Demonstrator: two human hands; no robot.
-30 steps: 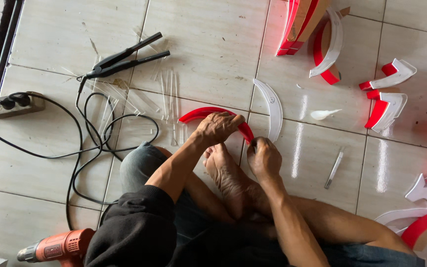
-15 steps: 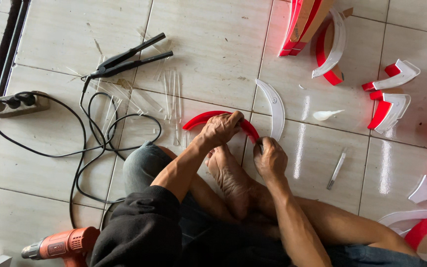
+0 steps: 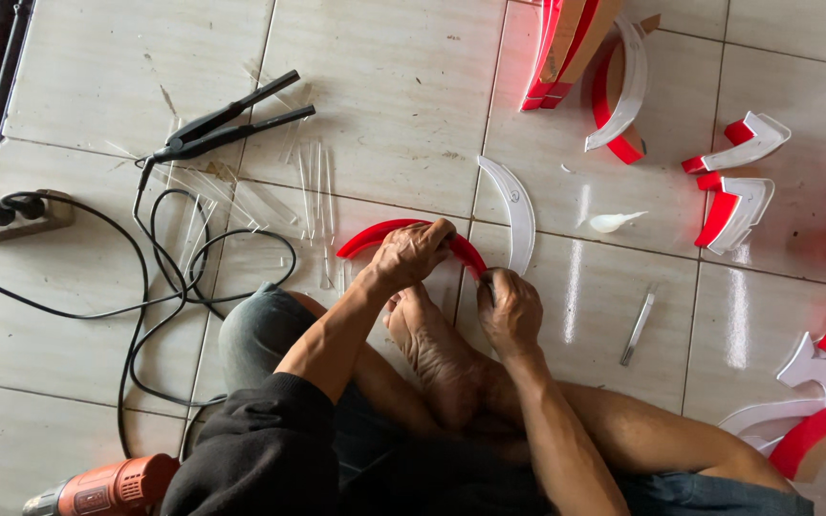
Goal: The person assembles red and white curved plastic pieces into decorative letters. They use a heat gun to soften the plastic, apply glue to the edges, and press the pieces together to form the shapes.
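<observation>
Head view: hands [image 3: 413, 253] on red arc [image 3: 365, 239]

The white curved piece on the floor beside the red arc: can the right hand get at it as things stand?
Probably yes. The white curved piece lies just beyond the right hand, with bare tile between, but that hand grips the red arc.

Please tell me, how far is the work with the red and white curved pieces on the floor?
Done, it seems: several red-and-white pieces lie at the right. In hand: the left hand and right hand grip a red curved strip. Probably left: the white curved panel beside it lies bare, and the clear strips lie loose.
</observation>
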